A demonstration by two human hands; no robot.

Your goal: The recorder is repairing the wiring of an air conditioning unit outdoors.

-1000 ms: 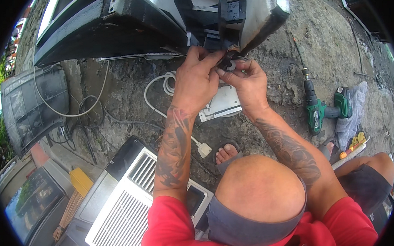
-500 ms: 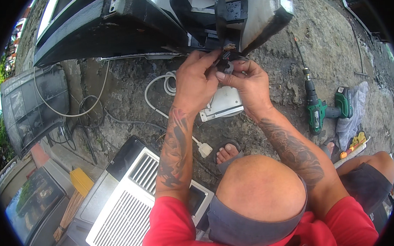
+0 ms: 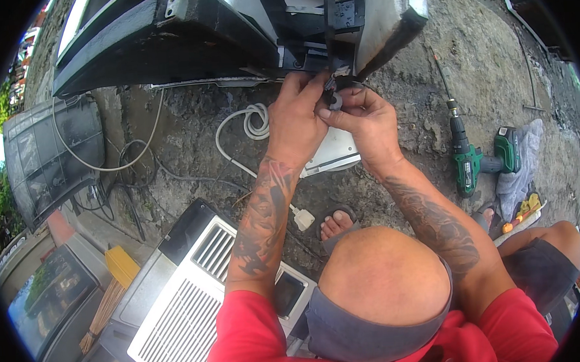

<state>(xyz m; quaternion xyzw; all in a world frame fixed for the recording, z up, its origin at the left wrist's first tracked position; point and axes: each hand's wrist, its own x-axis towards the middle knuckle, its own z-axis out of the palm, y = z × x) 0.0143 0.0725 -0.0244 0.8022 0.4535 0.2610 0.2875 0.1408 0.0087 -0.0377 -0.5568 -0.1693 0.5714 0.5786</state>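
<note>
Both hands meet at the lower edge of a dark, open appliance housing (image 3: pixel 165 46). My left hand (image 3: pixel 298 118) is closed, its fingertips pinching a small dark piece (image 3: pixel 329 87) that sits beside the housing's opening. Facing it, my right hand (image 3: pixel 369 121) has thumb and forefinger pressed together on a small grey curved piece (image 3: pixel 336 100). Fingers partly hide both pieces, so I cannot tell their exact kind. Directly under the hands lies a white box-like part (image 3: pixel 333 154), partly covered by them.
A green cordless drill (image 3: pixel 469 165) with a long bit lies at right beside a grey cloth (image 3: pixel 526 149). A white cord with plug (image 3: pixel 303 219) runs between my arms. At lower left are a white louvred front panel (image 3: pixel 179 318) and a yellow-handled brush (image 3: pixel 119 265). A dark plastic cover (image 3: pixel 52 154) stands farther left.
My left hand has shifted slightly right, closer to my right hand, and its wrist has turned a little. The right hand stays nearly in place, still pinching the grey curved piece.
</note>
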